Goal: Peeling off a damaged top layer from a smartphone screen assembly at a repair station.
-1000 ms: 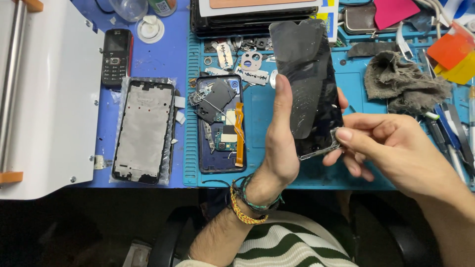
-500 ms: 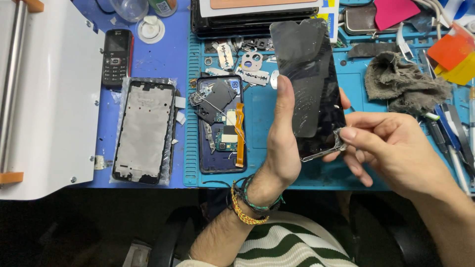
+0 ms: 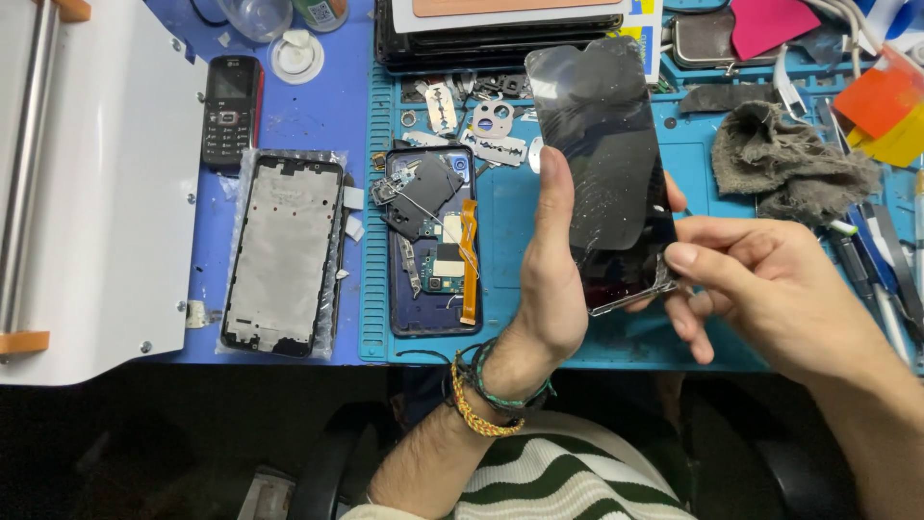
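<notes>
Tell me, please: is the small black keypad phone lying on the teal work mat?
No. The keypad phone lies on the blue surface to the left of the teal mat, near the white machine.

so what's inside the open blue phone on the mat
The open phone shows a dark shield plate, an orange flex cable and small boards. Anything beneath the plate is covered.

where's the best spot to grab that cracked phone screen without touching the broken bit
Grip the cracked screen panel by its long side edges at mid-length, coming from the left as the left hand does. Its upper half looks intact; the cracks and peeled-up corner sit at the bottom right, where the right hand pinches.
</notes>
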